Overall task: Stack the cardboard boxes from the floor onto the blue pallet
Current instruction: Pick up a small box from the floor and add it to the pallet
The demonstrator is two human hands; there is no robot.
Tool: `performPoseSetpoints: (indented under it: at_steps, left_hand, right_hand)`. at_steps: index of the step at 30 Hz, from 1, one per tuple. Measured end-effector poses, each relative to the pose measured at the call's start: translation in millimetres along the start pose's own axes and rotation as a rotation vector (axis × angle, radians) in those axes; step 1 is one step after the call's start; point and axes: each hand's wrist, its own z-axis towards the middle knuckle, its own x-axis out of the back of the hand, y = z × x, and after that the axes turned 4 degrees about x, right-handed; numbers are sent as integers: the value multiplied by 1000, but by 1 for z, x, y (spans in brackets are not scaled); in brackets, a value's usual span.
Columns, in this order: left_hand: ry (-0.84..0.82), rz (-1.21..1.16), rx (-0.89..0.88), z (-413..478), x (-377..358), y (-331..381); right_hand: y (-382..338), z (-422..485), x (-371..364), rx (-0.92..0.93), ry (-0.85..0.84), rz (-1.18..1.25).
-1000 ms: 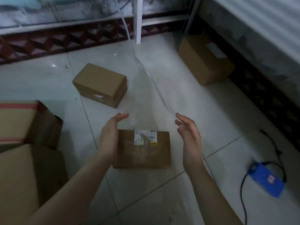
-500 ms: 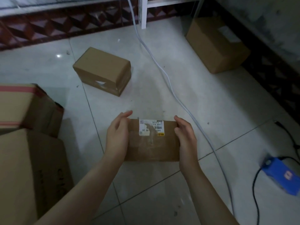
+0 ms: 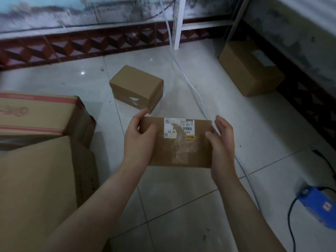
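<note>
- The labelled cardboard box (image 3: 180,151), flat and brown, sits at the centre of the view between the two hands. Its broad taped face is turned up.
- The left hand (image 3: 138,140) grips the box's left end. The thumb lies bent across the top face and the fingers reach along the side, with one fingertip at the far left corner.
- The right hand (image 3: 222,142) holds the right end. The thumb presses on the top face and the fingers run nearly straight along the side wall.
- A white shipping label (image 3: 179,128) with a barcode sits at the far edge of the top face, under clear tape.
- Whether the box's underside touches the tiled floor (image 3: 181,206) cannot be told.
- At 12 o'clock from the held box, near it, a small cardboard box (image 3: 136,86) lies on the floor.
- At 2 o'clock, well apart and beside the wall, stands a shadowed carton (image 3: 249,70).
- At 9 o'clock a red-striped carton (image 3: 36,115) touches a large plain carton (image 3: 36,188) at 8 o'clock.
- A white cable (image 3: 192,88) runs from a white shelf post (image 3: 179,20) at 12 o'clock down past the box's right edge.
- At 4 o'clock a blue device (image 3: 316,204) lies on the floor with a black cord (image 3: 291,224) attached.
</note>
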Motion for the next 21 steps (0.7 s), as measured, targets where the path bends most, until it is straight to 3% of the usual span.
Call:
performPoseSetpoints:
  at_steps: [6,12,21]
  left_hand:
    - [82,-39,-17,-13,40,72]
    - [167,-73,-7,-56,108,173]
    - [325,-80,-42,-133,218,333]
  right_hand:
    - [-74,2,-25,26,-39,-63]
    - [-195,-19,-63,91,-193,-115]
    - [-382,-69,-140,20,-300,-61]
